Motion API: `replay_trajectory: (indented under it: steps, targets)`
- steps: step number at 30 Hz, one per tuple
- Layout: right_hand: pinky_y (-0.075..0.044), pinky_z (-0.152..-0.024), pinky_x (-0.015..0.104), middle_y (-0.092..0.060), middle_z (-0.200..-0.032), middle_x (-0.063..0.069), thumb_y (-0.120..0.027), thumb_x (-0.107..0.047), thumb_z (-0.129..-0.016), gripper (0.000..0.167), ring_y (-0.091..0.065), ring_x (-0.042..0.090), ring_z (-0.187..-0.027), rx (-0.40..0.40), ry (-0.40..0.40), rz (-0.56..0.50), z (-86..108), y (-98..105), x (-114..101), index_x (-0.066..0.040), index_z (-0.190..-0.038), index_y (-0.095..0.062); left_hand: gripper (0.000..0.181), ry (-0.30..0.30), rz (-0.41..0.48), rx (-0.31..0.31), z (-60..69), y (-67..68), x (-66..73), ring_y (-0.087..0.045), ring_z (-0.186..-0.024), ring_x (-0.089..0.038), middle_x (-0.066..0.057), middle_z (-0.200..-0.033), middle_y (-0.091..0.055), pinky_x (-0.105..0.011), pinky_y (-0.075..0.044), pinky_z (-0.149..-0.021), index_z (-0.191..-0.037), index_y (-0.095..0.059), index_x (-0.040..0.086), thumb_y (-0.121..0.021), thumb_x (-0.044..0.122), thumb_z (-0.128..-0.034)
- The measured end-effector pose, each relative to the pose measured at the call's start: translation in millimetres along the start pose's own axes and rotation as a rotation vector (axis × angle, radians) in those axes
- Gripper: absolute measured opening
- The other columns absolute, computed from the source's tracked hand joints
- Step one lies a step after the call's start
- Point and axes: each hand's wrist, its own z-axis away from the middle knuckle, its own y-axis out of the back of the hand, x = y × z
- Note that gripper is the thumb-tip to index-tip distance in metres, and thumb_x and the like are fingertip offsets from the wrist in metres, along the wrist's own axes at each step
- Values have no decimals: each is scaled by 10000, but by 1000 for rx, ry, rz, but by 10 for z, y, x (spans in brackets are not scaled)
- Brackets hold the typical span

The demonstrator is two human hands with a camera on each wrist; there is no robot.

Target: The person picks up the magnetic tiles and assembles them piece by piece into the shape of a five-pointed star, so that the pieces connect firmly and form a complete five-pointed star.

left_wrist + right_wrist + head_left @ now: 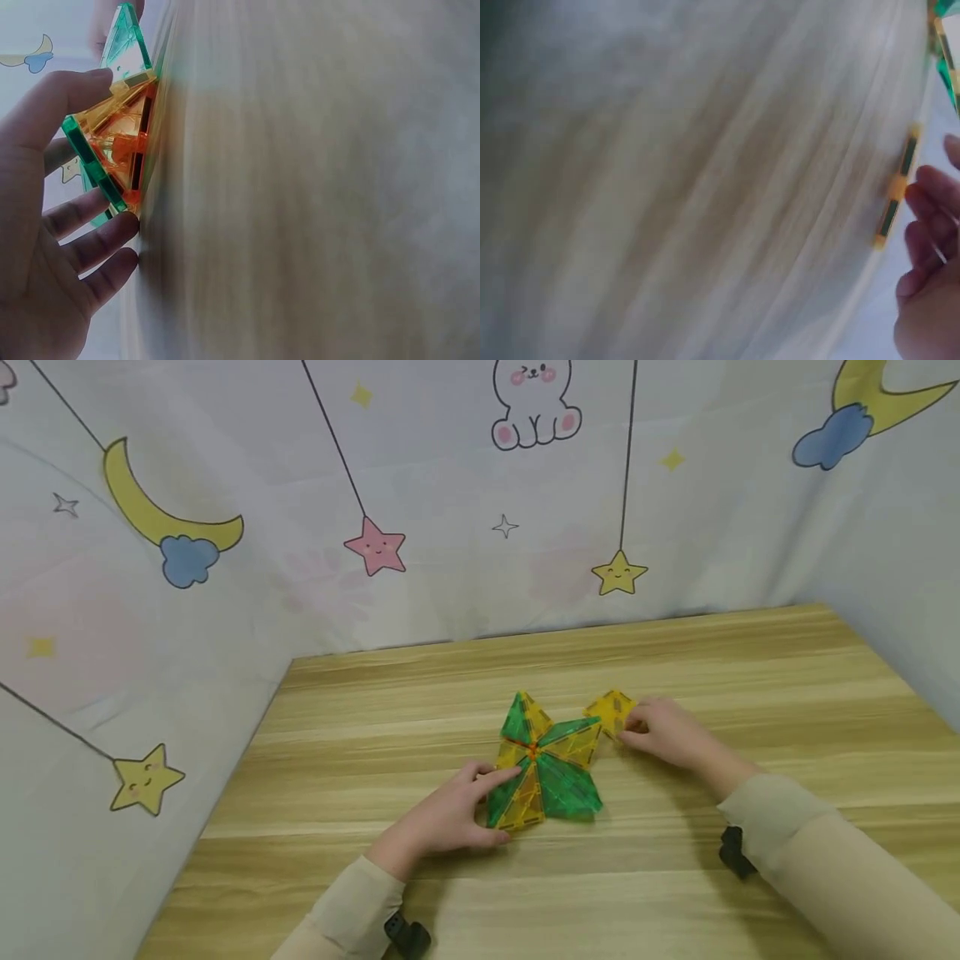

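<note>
In the head view, a star-shaped build of green and yellow translucent magnetic tiles (570, 785) stands raised on the table, with orange at its centre. My left hand (457, 810) holds its near left side, the index finger lying over the top and the thumb at the front edge. Orange parts show under the star (120, 142) in the left wrist view. Beyond its right side is a yellow magnetic tile (611, 710). Fingertips of my right hand (663, 731) hold that tile's right edge. The right wrist view shows the tile (896, 187) edge-on, low by the tabletop.
The wood-grain table (375, 710) runs back to a white cloth (450, 485) printed with moons, stars and a bear. Dark wrist cameras sit under the left sleeve (352, 902) and the right sleeve (787, 835).
</note>
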Motion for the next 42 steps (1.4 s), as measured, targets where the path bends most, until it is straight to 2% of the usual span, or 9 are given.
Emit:
replay_trajectory:
  steps: [3,6,10,18,23,28,34,38,42]
  targets:
    - [-413,-832,469,-619,-975,129,-701,-261,-839,288,-549,323,-916,4,-32,24,28,20,11,-13,-983,-675,830,-3,4,1,-3,5,7,-495,-1123,-241,-89,-1340,-373,-415,-429,-910,-1467,-318,299,-743,410,-762]
    - [-315,-930,551,-578,-1130,182,-719,-336,-816,461,-478,410,-1070,-24,-34,59,65,28,31,6,-1114,-636,827,-8,5,3,-3,24,27,-502,-1106,-240,-97,-1324,-384,-417,-434,-899,-1464,-334,270,-749,393,-760]
    - [-336,-912,533,-574,-1103,138,-743,-376,-783,451,-485,375,-1044,-48,11,41,125,30,76,-41,-1070,-651,822,-22,1,-1,-9,30,36,-508,-1098,-238,-100,-1313,-393,-416,-438,-895,-1462,-343,255,-752,388,-761]
    - [-316,-944,557,-517,-1251,171,-735,-442,-771,623,-432,407,-1141,-122,37,-23,237,45,70,-32,-1218,-591,820,-16,-15,-2,-26,16,20,-496,-1109,-221,-74,-1317,-394,-405,-433,-905,-1464,-333,269,-742,402,-766]
    - [-318,-949,558,-498,-1280,149,-733,-465,-765,647,-400,389,-1171,-168,48,-58,328,31,41,-49,-1237,-580,819,-27,-42,18,-26,15,28,-493,-1099,-229,-69,-1299,-413,-413,-435,-895,-1457,-348,263,-743,412,-755]
    - [-343,-935,549,-509,-1276,116,-733,-479,-761,637,-413,366,-1167,-174,82,-56,434,11,18,-81,-1235,-583,817,-35,-52,52,-36,43,68,-469,-1106,-222,-46,-1272,-439,-417,-419,-902,-1447,-363,240,-738,436,-748]
    - [-336,-930,544,-527,-1251,105,-741,-454,-762,608,-429,351,-1143,-170,143,-60,531,14,-44,-77,-1216,-593,780,-87,-126,96,-127,157,263,-436,-1205,-265,-71,-1312,-488,-486,-334,-983,-1406,-430,134,-728,450,-758]
    - [-345,-915,524,-534,-1249,91,-748,-455,-751,609,-428,337,-1134,-173,167,-62,575,9,-94,-84,-1211,-599,739,-77,-176,64,-256,201,483,-415,-1244,-260,-40,-1350,-489,-507,-288,-1011,-1392,-452,132,-691,498,-796]
    - [-363,-903,501,-535,-1252,58,-738,-476,-752,610,-435,308,-1131,-186,191,-56,604,-7,-136,-109,-1219,-597,723,-62,-249,35,-425,187,704,-423,-1239,-225,-3,-1350,-500,-467,-291,-1009,-1376,-479,152,-641,568,-807]
